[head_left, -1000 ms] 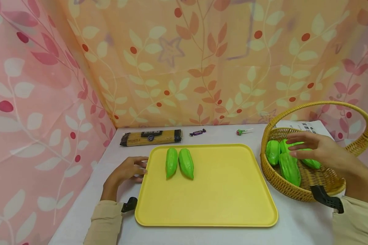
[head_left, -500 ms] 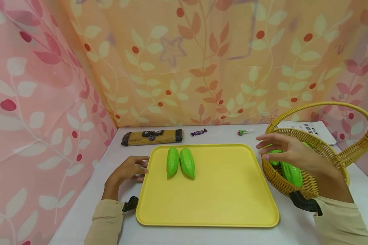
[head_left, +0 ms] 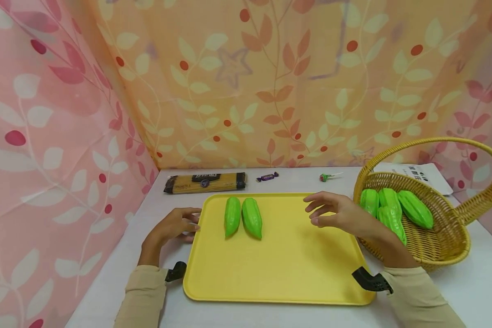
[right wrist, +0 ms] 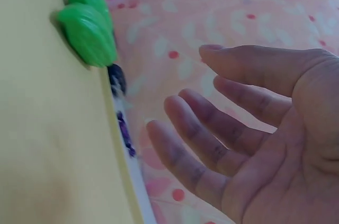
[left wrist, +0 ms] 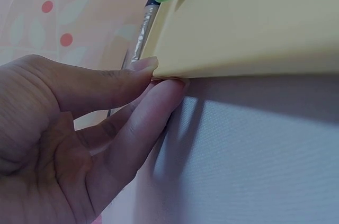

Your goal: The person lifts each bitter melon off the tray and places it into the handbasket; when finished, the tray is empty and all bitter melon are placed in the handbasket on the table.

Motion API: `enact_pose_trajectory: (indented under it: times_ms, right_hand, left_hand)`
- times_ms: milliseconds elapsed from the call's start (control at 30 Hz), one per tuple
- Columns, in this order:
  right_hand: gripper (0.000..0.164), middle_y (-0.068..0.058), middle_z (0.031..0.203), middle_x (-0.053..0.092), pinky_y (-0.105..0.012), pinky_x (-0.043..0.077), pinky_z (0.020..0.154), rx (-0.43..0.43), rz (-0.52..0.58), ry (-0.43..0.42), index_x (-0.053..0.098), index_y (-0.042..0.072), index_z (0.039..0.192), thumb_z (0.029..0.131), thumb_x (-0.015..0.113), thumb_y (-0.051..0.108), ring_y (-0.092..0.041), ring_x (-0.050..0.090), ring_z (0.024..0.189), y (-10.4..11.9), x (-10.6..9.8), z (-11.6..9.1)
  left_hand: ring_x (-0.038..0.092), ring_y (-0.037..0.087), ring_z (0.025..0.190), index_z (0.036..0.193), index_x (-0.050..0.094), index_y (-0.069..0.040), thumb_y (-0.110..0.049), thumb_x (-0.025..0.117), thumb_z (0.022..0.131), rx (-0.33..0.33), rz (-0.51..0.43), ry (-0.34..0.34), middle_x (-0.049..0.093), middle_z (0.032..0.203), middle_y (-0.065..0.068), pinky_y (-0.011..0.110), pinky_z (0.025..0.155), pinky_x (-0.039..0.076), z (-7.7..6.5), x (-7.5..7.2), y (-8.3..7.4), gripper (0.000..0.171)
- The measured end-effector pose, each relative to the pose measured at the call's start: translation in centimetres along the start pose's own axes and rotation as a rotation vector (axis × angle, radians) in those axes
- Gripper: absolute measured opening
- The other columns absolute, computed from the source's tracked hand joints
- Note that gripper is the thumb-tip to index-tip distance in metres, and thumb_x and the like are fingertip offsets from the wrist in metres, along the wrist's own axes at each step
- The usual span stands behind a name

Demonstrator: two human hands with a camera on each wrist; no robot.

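My left hand (head_left: 175,228) is at the left rim of the yellow tray (head_left: 279,278). In the left wrist view, thumb and fingertips pinch the tray's edge. Two glossy green ribbed fruits with pointed ends, a left one (head_left: 232,216) and a right one (head_left: 252,218), lie side by side at the tray's upper left. Above the tray's right part hovers my right hand (head_left: 344,216), fingers loosely bent and holding nothing. To its right stands a wicker basket (head_left: 447,246) with a tall handle. Several similar green fruits (head_left: 415,209) lie inside, partly hidden by the right forearm.
Behind the tray lie a spaghetti pack (head_left: 207,183), a purple-wrapped candy (head_left: 267,176) and a lollipop (head_left: 327,176). A white printed packet (head_left: 428,175) sits behind the basket. Patterned cloth (head_left: 270,91) bounds the white table at the back and sides.
My right hand has moved left, from over the basket to above the tray's right side, uncovering more of the fruits in the basket. The left hand stays at the tray's rim.
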State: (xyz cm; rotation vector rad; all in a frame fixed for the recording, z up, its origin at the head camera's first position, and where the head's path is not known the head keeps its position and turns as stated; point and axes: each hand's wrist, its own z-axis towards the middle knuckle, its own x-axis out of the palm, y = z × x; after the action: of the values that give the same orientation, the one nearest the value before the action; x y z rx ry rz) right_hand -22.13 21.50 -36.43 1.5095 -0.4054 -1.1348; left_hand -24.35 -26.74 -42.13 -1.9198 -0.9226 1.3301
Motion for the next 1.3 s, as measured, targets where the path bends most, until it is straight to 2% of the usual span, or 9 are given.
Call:
enact_pose_trajectory:
  times_ms: [333,467,733,1067,1167,1300]
  right_hand:
    - [0.046,-0.031,0.129,0.062,-0.029,0.060,0.088,0.016,-0.009,0.038,0.060,-0.003,0.141,0.098,0.074,0.009,-0.041,0.068,0.115,-1.4,3.4,2.0]
    - [0.049,-0.030,0.133,0.061,-0.031,0.060,0.088,0.054,-0.022,0.054,0.059,-0.002,0.143,0.098,0.075,0.012,-0.039,0.066,0.118,-1.8,4.5,3.2]
    - [0.056,-0.031,0.143,0.054,-0.048,0.063,0.089,0.123,0.028,0.069,0.053,-0.002,0.149,0.101,0.073,0.016,-0.035,0.065,0.119,-2.3,6.4,6.2]
    - [0.064,-0.026,0.151,0.048,-0.049,0.062,0.092,0.188,0.025,0.065,0.050,0.009,0.156,0.099,0.076,0.023,-0.041,0.060,0.131,-2.2,8.8,9.7]
    - [0.068,-0.028,0.150,0.046,-0.049,0.061,0.093,0.179,0.006,0.065,0.048,0.010,0.158,0.099,0.077,0.026,-0.045,0.058,0.133,-2.2,9.3,10.4]
    - [0.066,-0.030,0.147,0.047,-0.048,0.063,0.088,0.144,-0.024,0.081,0.048,0.009,0.158,0.100,0.076,0.024,-0.046,0.061,0.129,-2.2,10.0,11.2]
  left_hand:
    - [0.068,0.019,0.090,0.155,0.054,-0.007,-0.006,0.073,0.096,-0.003,0.010,-0.006,0.064,0.135,0.020,0.033,0.074,0.064,0.1,0.2,-0.4,0.062]
    - [0.068,0.020,0.090,0.155,0.055,-0.007,-0.005,0.072,0.096,-0.013,0.007,-0.013,0.065,0.135,0.020,0.033,0.074,0.064,0.0,0.4,-0.5,0.062]
    - [0.068,0.020,0.089,0.155,0.054,-0.006,-0.004,0.072,0.096,-0.010,0.003,-0.009,0.065,0.134,0.020,0.033,0.074,0.064,-0.1,0.3,-0.6,0.062]
    - [0.068,0.019,0.090,0.155,0.052,-0.003,-0.005,0.074,0.095,0.028,0.000,0.004,0.065,0.134,0.022,0.034,0.072,0.063,-0.4,0.1,-0.4,0.064]
    - [0.068,0.019,0.090,0.155,0.052,-0.003,-0.005,0.074,0.095,0.025,0.000,0.004,0.065,0.134,0.022,0.034,0.072,0.064,-0.5,0.0,-0.3,0.065]
    - [0.068,0.018,0.090,0.156,0.052,-0.003,-0.006,0.074,0.095,0.021,0.002,0.005,0.065,0.135,0.022,0.034,0.072,0.064,-0.5,0.0,-0.3,0.064]
